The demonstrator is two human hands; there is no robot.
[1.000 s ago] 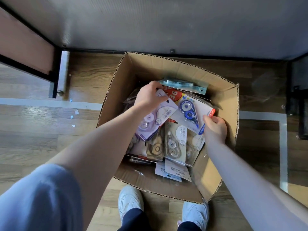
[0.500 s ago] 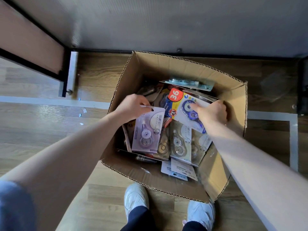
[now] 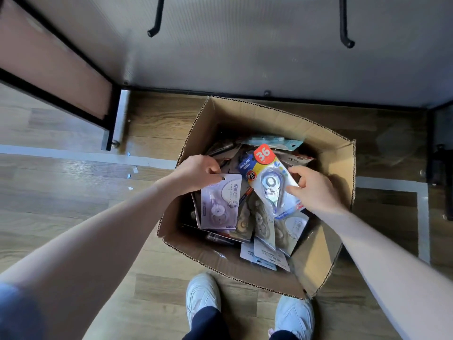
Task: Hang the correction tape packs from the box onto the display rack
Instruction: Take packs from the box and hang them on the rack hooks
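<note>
An open cardboard box stands on the floor, full of several correction tape packs. My left hand pinches the top of a pale lilac pack, lifted over the box's left side. My right hand grips the right edge of a pack with a red "36" label, tilted above the pile. More packs lie loose underneath. Two black rack hooks, the left hook and the right hook, stick out of the grey panel above.
The grey display panel rises just behind the box. A brown shelf unit with black frame stands at left. My white shoes touch the box's near edge. Pale tape lines mark the wooden floor.
Both hands have raised their packs out of the pile. The "36" pack has tilted upright in my right hand. The view has tipped up, revealing the two hooks.
</note>
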